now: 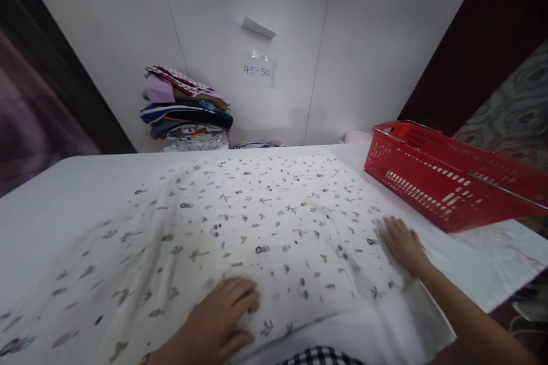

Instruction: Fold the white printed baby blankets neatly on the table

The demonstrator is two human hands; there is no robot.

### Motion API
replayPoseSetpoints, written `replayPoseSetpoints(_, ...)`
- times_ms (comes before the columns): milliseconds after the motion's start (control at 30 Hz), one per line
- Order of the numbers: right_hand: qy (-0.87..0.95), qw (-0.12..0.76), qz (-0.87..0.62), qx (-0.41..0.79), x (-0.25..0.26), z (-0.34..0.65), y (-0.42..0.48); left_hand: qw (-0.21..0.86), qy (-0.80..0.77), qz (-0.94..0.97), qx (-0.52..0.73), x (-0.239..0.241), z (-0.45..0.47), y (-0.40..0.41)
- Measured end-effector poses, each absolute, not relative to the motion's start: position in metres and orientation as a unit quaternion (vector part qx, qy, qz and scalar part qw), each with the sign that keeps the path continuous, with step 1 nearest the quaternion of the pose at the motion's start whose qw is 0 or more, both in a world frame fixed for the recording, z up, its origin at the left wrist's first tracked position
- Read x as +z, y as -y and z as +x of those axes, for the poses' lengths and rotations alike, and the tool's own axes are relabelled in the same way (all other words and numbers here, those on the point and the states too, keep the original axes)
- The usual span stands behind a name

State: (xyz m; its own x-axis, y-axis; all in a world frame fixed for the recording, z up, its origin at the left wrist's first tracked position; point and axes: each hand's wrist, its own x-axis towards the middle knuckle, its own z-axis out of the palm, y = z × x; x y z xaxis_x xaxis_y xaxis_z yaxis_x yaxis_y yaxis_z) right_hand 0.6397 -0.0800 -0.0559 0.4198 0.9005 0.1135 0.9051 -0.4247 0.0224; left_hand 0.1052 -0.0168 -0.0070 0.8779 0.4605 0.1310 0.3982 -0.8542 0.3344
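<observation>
Looking from the left, I see a blurred pinkish drape hanging beside the bare left end of a white, smooth-topped desk. Just past the far edge, left of its middle, rises a stack of folded clothes, mostly dark blue, black and lilac; what it rests on is hidden. A broad white cloth printed with small grey and olive motifs lies across the desk from near the far edge to the near one, loosely creased towards the left. On its near part sits the person's left hand, palm down, fingers slightly bent, gripping nothing that I can see. Above the far edge, a white paper sheet marked "45-50" is taped to the pale wall. The right hand, well apart from the left, spreads its fingers over the cloth's right border. Beyond it, a red plastic basket with wire handles stands along the desk's right edge, near its far corner.
</observation>
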Motion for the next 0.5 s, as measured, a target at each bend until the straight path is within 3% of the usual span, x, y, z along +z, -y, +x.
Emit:
replayPoseSetpoints(267, 0.587, -0.043, -0.804, -0.085, -0.062, 0.654, 0.123, 0.121, -0.281, 0.943, 0.134, -0.008, 0.094, 0.046)
replayPoseSetpoints(500, 0.531, 0.019, -0.845, -0.058, -0.048, 0.647, 0.118, 0.113, -0.330, 0.928, 0.133, -0.013, 0.085, 0.068)
